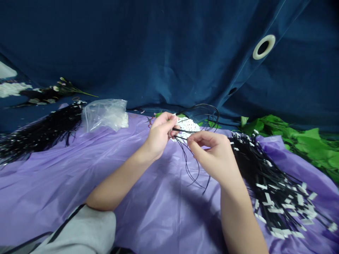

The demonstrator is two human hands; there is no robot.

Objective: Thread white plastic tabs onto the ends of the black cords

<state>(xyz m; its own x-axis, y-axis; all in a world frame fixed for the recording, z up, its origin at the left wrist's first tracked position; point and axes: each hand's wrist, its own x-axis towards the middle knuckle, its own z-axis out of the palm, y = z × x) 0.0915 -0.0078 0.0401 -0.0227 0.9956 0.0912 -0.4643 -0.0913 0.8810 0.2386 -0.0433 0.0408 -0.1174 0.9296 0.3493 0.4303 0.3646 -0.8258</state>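
Note:
My left hand [162, 133] is closed on several thin black cords [196, 173], pinched between thumb and fingers. A small white piece shows at its fingertips; its kind is too small to tell. To the right, my right hand [212, 150] pinches one of the cords between thumb and forefinger. Loops of cord arch above the hands and loose ends hang below them. Just behind the hands lies a heap of small white pieces [187, 126] on the purple sheet [148, 197].
At the right lies a large bundle of black cords [265, 176] with white end tabs. Green leaves [309, 144] are beyond it. A clear plastic bag [104, 114] and another black bundle [45, 130] lie left. A blue curtain [148, 53] hangs behind.

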